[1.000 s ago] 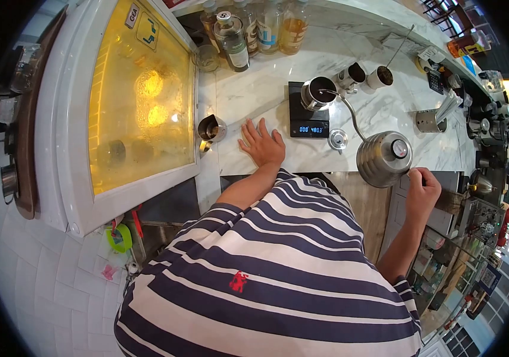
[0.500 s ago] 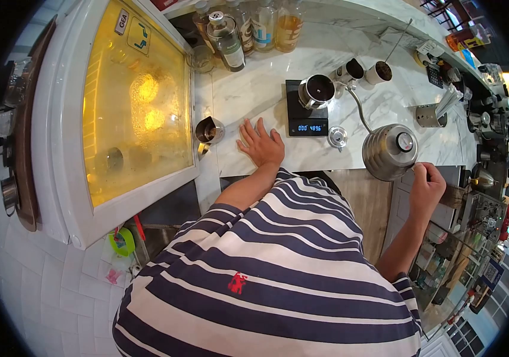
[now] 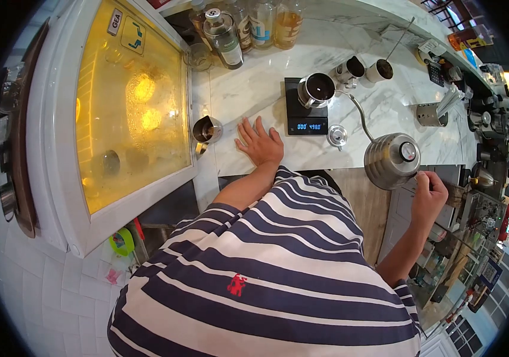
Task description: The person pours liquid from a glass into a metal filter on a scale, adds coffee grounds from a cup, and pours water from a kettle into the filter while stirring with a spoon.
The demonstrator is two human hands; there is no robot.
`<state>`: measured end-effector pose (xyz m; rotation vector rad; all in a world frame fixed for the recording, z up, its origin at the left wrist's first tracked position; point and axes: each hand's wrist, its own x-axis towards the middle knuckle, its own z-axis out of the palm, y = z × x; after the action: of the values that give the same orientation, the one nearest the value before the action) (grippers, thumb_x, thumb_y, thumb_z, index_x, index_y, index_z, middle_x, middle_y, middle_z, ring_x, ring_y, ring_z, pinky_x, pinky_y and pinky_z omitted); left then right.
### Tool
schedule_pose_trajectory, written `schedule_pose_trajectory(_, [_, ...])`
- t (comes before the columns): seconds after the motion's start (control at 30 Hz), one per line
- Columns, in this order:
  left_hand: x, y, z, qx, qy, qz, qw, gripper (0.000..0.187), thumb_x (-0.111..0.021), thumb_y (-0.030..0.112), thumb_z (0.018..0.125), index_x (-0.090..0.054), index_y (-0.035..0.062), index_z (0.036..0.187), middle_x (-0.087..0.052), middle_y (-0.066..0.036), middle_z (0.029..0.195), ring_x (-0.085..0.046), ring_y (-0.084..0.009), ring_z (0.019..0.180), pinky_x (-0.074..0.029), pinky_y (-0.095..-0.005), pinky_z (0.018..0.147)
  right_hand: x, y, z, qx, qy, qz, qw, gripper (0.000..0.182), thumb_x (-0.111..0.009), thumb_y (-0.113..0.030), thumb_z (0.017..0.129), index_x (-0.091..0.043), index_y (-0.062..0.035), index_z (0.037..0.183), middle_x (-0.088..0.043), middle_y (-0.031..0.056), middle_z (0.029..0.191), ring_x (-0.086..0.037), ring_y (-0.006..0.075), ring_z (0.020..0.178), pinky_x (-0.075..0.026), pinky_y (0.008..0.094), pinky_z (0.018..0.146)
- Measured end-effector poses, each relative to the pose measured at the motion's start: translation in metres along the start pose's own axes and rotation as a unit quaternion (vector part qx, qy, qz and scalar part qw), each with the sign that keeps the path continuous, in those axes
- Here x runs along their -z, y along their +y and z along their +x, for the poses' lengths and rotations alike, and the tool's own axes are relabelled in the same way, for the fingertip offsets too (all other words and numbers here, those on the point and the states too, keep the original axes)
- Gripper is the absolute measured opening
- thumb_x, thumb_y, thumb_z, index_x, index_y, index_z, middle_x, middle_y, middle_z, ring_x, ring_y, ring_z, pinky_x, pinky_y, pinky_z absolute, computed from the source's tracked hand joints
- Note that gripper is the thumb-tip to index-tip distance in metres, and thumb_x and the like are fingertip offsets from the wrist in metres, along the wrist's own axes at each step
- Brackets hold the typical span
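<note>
My right hand is wrapped round the handle of a steel gooseneck kettle, held over the counter's front edge. Its thin spout reaches left to the rim of a metal vessel with dark contents. That vessel stands on a black digital scale with blue lit digits. A small round metal lid lies beside the scale. My left hand rests flat on the marble counter, fingers spread, holding nothing. Left of it stands a small steel pitcher.
A glass-fronted fridge with yellow light stands on the left. Several bottles line the back. Behind the spout are a metal cup and a white cup with dark contents. A metal holder stands at the right.
The kettle and my right hand have shifted slightly right and down. The scale's digits have risen from about 489.6 to about 498.0. My left hand stays on the counter.
</note>
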<state>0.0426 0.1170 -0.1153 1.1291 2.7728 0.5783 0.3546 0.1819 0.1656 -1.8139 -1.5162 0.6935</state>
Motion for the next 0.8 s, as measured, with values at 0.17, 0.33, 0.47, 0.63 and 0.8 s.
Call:
schedule_pose_trajectory(0.17, [-0.002, 0.0, 0.0, 0.001, 0.003, 0.007, 1.0, 0.059, -0.056, 0.036, 0.095, -0.046, 0.0123, 0.148, -0.03, -0.02, 0.162, -0.02, -0.0398, 0.153, -0.015, -0.0662, 0.116, -0.005, -0.004, 0.002, -0.003, 0.013, 0.003, 1.0, 0.017, -0.065, -0.01, 0.092, -0.071, 0.0051, 0.086, -0.055, -0.0079, 0.071, -0.046, 0.0019, 0.067, -0.035, 0.0214, 0.058])
schedule_pose_trajectory(0.33, [-0.001, 0.0, 0.0, 0.002, 0.002, 0.014, 1.0, 0.059, -0.056, 0.036, 0.095, -0.046, 0.0125, 0.148, -0.029, -0.02, 0.162, -0.02, -0.0396, 0.153, -0.015, -0.0658, 0.116, -0.01, -0.011, 0.004, 0.02, 0.01, 0.009, 1.0, 0.017, -0.065, -0.01, 0.092, -0.07, 0.005, 0.086, -0.056, -0.0071, 0.072, -0.046, 0.0026, 0.069, -0.036, 0.022, 0.061])
schedule_pose_trajectory(0.47, [0.0, 0.001, 0.0, 0.0, 0.004, 0.014, 1.0, 0.059, -0.057, 0.036, 0.095, -0.047, 0.0124, 0.148, -0.03, -0.02, 0.162, -0.02, -0.0395, 0.153, -0.016, -0.0657, 0.115, -0.01, -0.005, 0.003, 0.028, -0.002, 0.022, 0.999, 0.015, -0.066, -0.01, 0.092, -0.07, 0.0034, 0.086, -0.054, -0.0085, 0.072, -0.043, 0.0013, 0.066, -0.032, 0.0209, 0.059])
schedule_pose_trajectory(0.63, [0.0, 0.0, 0.0, -0.003, 0.011, 0.012, 1.0, 0.059, -0.058, 0.035, 0.094, -0.047, 0.0118, 0.147, -0.031, -0.021, 0.161, -0.021, -0.0396, 0.152, -0.016, -0.0659, 0.115, -0.003, -0.011, -0.003, 0.015, -0.016, 0.006, 1.0, 0.016, -0.066, -0.01, 0.092, -0.07, 0.0037, 0.085, -0.055, -0.0078, 0.072, -0.045, 0.002, 0.067, -0.034, 0.0212, 0.059])
schedule_pose_trajectory(0.8, [0.001, 0.001, 0.0, 0.0, 0.009, 0.011, 1.0, 0.059, -0.058, 0.035, 0.094, -0.048, 0.011, 0.147, -0.032, -0.021, 0.161, -0.023, -0.0399, 0.152, -0.017, -0.0661, 0.115, 0.005, -0.012, -0.004, 0.016, -0.012, -0.01, 1.0, 0.016, -0.065, -0.009, 0.092, -0.07, 0.0043, 0.084, -0.056, -0.007, 0.072, -0.046, 0.0026, 0.068, -0.036, 0.0218, 0.06])
